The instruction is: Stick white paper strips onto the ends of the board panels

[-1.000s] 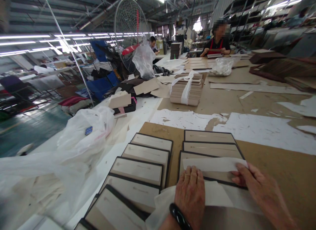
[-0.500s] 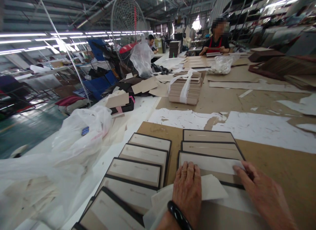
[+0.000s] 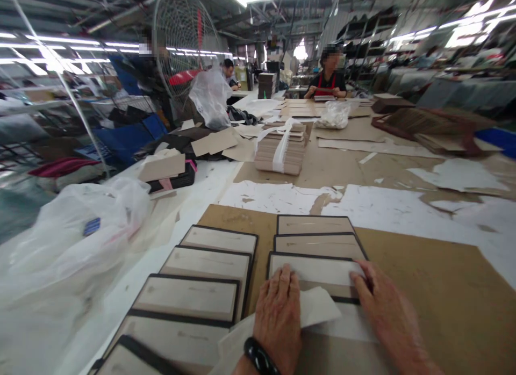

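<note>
My left hand (image 3: 278, 316), with a black bangle on the wrist, lies with fingers stretched over the left part of a dark-edged beige panel (image 3: 310, 285). A white paper strip (image 3: 318, 267) covers the panel's upper part. Loose off-white sheets (image 3: 320, 306) stick out on both sides under my left palm; its thumb is hidden. My right hand (image 3: 385, 305) is at the panel's right end, thumb and curled fingers closed on the strip's corner. Two similar panels (image 3: 314, 242) overlap behind it. To the left, several more panels (image 3: 187, 298) overlap in a column.
A brown board (image 3: 435, 278) lies under the panels. Beyond are torn white paper (image 3: 371, 200) and a tied bundle of beige pieces (image 3: 278, 152). A plastic bag (image 3: 72, 230) is at left. A large fan (image 3: 185, 52) and a co-worker in a red apron (image 3: 328, 82) are farther back.
The view has turned slightly right, so everything sits farther left in the picture. Both hands keep their places on the same panel, with little visible movement.
</note>
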Demonstrator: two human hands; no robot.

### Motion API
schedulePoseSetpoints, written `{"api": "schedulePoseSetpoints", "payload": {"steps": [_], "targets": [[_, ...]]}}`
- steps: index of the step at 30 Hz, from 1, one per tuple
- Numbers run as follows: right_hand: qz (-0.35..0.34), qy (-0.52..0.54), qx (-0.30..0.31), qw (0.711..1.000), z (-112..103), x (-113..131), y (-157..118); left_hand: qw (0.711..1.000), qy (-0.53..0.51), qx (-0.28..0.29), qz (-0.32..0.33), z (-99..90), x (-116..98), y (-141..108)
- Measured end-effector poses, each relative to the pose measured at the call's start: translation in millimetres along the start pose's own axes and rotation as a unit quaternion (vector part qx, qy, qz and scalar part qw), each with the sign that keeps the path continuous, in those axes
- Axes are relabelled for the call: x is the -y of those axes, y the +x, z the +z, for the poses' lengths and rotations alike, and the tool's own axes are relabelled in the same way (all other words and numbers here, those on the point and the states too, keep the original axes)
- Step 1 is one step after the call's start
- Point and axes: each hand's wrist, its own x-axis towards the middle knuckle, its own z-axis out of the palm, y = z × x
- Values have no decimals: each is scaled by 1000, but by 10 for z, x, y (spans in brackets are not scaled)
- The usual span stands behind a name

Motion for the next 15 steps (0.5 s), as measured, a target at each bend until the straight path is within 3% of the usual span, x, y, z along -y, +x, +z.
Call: {"api": "schedulePoseSetpoints", "payload": {"steps": [5,15], "targets": [[72,-16,13,997,-33,71,-16,1000,0,-18,0,24,11,25],[74,-21,17,997,-44,8,1,999,-7,-17,26,82,59,12]]}}
